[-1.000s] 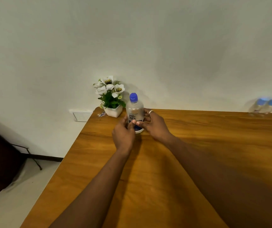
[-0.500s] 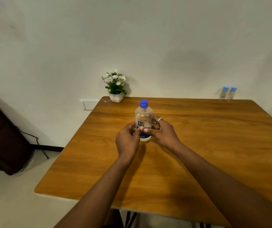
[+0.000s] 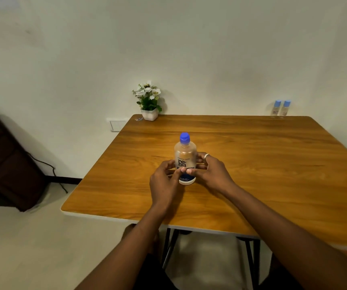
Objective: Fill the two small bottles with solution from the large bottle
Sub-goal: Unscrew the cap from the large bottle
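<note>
Fingers of the right hand curl round one side of the large bottle, thumb across its label; the left hand grips the other side with bent fingers. The bottle stands upright, blue cap on, near the middle of the desk. The two small bottles stand side by side at the far right edge, well apart from it. A potted flower sits at the far left corner
</note>
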